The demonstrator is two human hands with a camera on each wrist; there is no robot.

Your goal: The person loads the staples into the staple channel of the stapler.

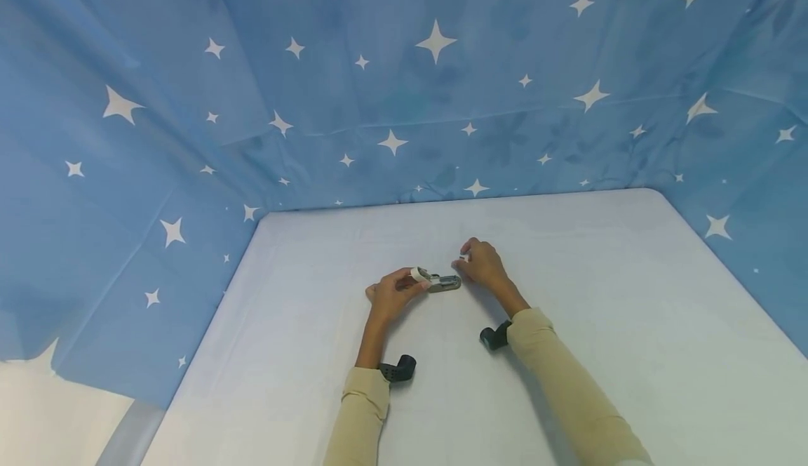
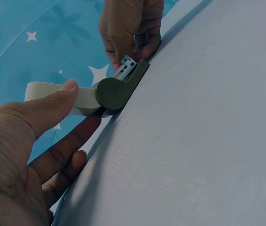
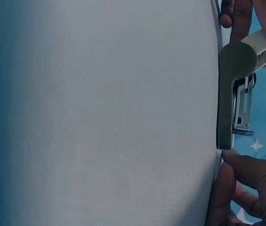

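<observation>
A stapler (image 1: 445,283) with a green base and cream top arm lies on the white table, its top swung wide back. Inside it the metal staple channel (image 3: 244,108) shows, tilted up from the base (image 3: 225,117). My left hand (image 1: 393,296) grips the cream arm (image 2: 53,92), thumb on one side and fingers on the other. Just past the base's free end is my right hand (image 1: 485,265), thumb and fingertips brought together. Between them a small pale piece with a dark line (image 1: 463,257) shows in the head view; I cannot tell what it is.
The white-covered table (image 1: 284,396) spreads around both hands. A blue curtain with white stars (image 1: 404,101) hangs behind it and along its sides. Black wrist cameras (image 1: 399,368) sit on both forearms, below the beige sleeves' cuffs.
</observation>
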